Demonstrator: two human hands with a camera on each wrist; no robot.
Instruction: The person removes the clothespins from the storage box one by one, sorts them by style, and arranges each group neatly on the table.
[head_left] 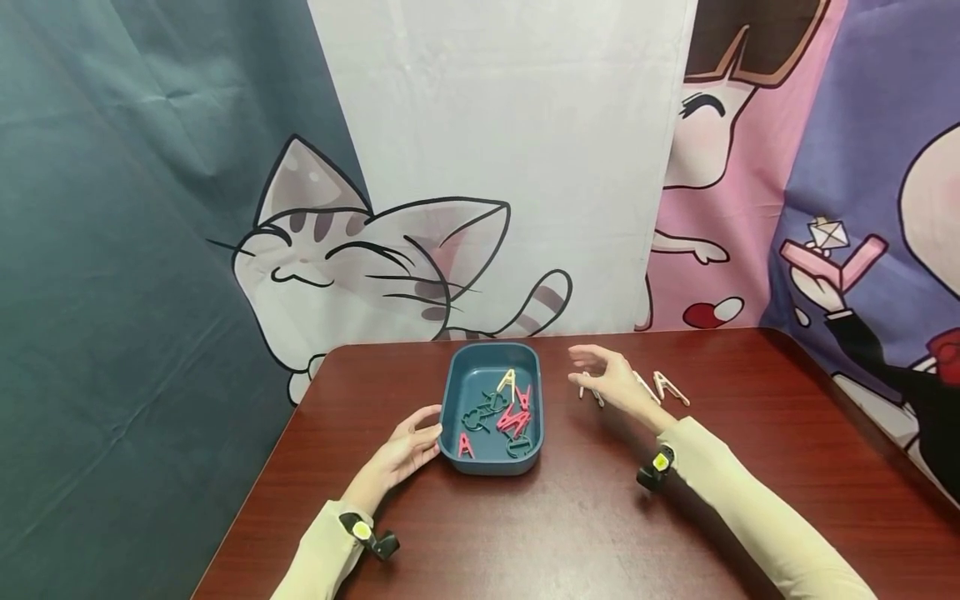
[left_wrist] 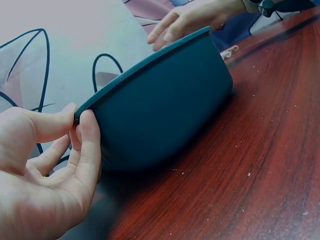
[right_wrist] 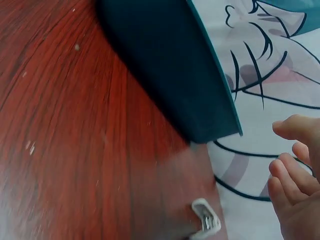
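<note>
A dark blue-green rectangular tub [head_left: 491, 468] stands on the table with small clips in it. My left hand [head_left: 401, 454] pinches its left rim between thumb and fingers, as the left wrist view shows at the tub's corner [left_wrist: 160, 100]. Inside lie several pink clothespins [head_left: 513, 419], a pale yellow clothespin [head_left: 507, 382] and several dark green curled clips [head_left: 474, 418]. To the right of the tub, my right hand [head_left: 611, 379] hovers with loosely bent, parted fingers and nothing between them. Whitish clothespins [head_left: 670, 388] lie below and beside it, partly hidden by the hand and wrist.
The reddish-brown wooden table [head_left: 600, 533] ends at a cloth backdrop [head_left: 517, 167] printed with a cat and cartoon figures. In the right wrist view, one whitish clothespin [right_wrist: 206, 217] lies near the table's far edge, beyond the tub's corner [right_wrist: 165, 65].
</note>
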